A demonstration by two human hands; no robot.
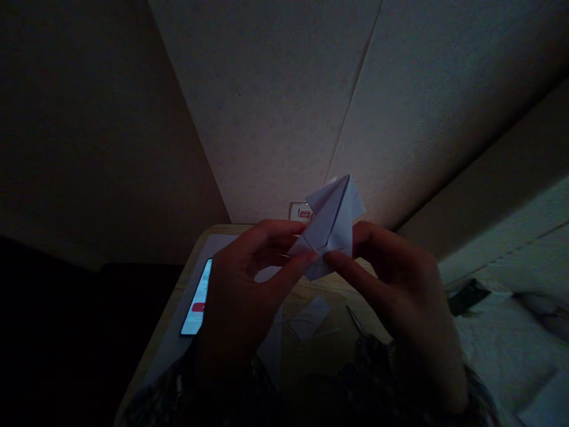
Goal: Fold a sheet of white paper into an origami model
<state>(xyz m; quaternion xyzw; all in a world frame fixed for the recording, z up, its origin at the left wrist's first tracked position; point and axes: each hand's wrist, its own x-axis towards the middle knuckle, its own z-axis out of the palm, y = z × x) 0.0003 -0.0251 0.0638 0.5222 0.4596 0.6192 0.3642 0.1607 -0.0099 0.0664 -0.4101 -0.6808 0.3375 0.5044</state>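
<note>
Raised above a small wooden table is a folded white paper piece (pixel 331 216), with a pointed top and several creased flaps. My left hand (pixel 253 279) pinches its lower left part, thumb on the near face and fingers curled behind. On the lower right, my right hand (pixel 391 279) grips the same paper, its thumb pressed near the centre fold. The two thumb tips almost meet at the bottom of the paper. Fingers behind the paper are partly hidden.
A lit phone (pixel 195 320) lies on a white sheet (pixel 169 356) at the table's left. Below the hands are a small piece of paper (pixel 311 317) and a thin pointed metal tool (pixel 354 319). Behind the table stands a wall (pixel 275 118) with a small plate. White fabric (pixel 502 344) lies at right.
</note>
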